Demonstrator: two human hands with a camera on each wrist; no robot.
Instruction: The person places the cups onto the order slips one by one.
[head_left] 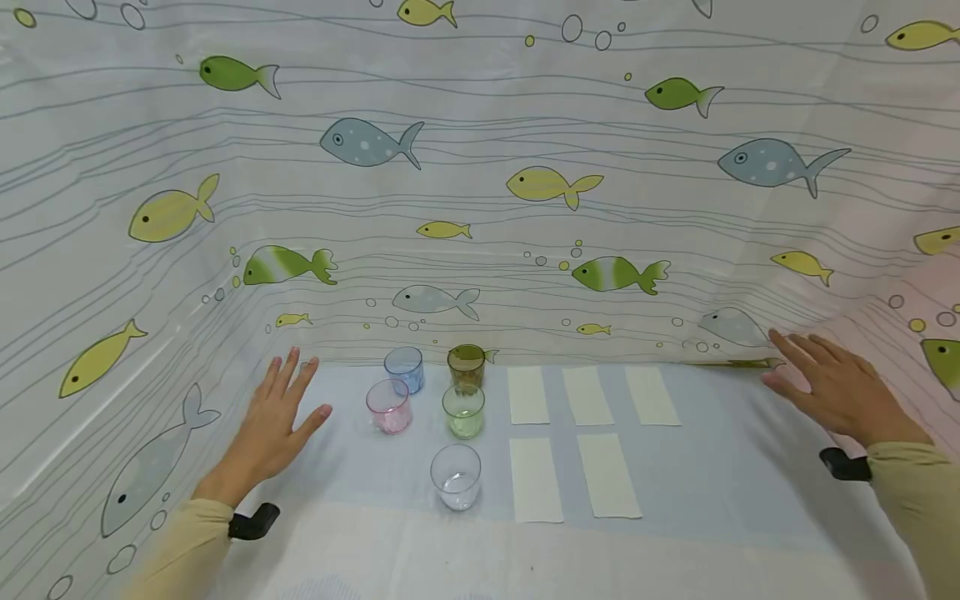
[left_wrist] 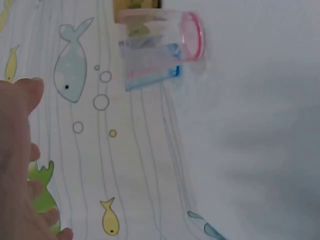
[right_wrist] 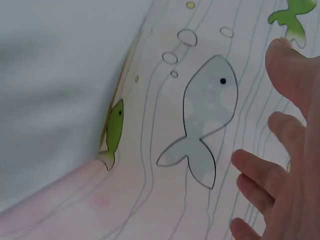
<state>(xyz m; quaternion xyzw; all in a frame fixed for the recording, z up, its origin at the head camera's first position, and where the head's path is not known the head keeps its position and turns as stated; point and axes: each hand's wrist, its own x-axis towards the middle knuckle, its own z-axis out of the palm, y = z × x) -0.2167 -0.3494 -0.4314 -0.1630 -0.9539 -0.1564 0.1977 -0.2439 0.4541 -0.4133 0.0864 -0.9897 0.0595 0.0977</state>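
My left hand [head_left: 266, 425] hovers with spread fingers at the left of the table, holding nothing. Nearest to it is a pink glass [head_left: 389, 408], with a blue glass [head_left: 404, 372] just behind. An amber glass [head_left: 467, 367], a green glass [head_left: 464, 412] and a clear glass [head_left: 457, 479] form a rough column beside them. Over the right side, my right hand [head_left: 843, 387] is held up, fingers apart and touching no object. In the left wrist view the pink glass [left_wrist: 192, 36] shows its pink rim; the right wrist view shows only the hand [right_wrist: 285, 150] and fish-patterned sheeting.
Several pale paper strips [head_left: 531, 479] lie in two rows right of the glasses. A light blue-white cloth [head_left: 720, 483] covers the table. Fish-printed sheeting [head_left: 480, 258] walls in the back and both sides.
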